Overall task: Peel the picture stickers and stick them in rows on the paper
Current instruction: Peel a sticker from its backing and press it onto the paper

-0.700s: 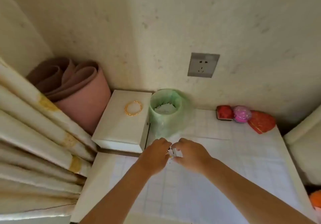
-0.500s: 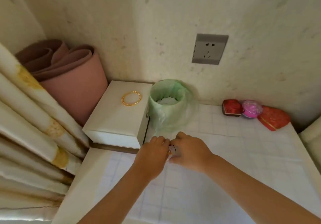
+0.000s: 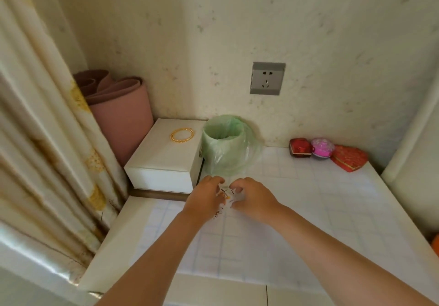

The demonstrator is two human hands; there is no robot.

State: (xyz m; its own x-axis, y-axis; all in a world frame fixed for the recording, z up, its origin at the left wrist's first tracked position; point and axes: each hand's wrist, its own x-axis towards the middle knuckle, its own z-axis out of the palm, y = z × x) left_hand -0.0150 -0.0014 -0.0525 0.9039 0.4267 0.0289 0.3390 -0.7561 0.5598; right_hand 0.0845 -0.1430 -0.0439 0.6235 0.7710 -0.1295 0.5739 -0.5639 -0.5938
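The left hand (image 3: 204, 197) and right hand (image 3: 254, 198) both pinch the small sticker sheet (image 3: 227, 196) over the grid paper (image 3: 297, 234). It sits at the left's three o'clock and the right's nine, with the green-bagged bin (image 3: 224, 144) at twelve.

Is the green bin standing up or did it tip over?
Standing up. The green bin stands beside the white box, its open mouth facing up, with white scraps showing inside.
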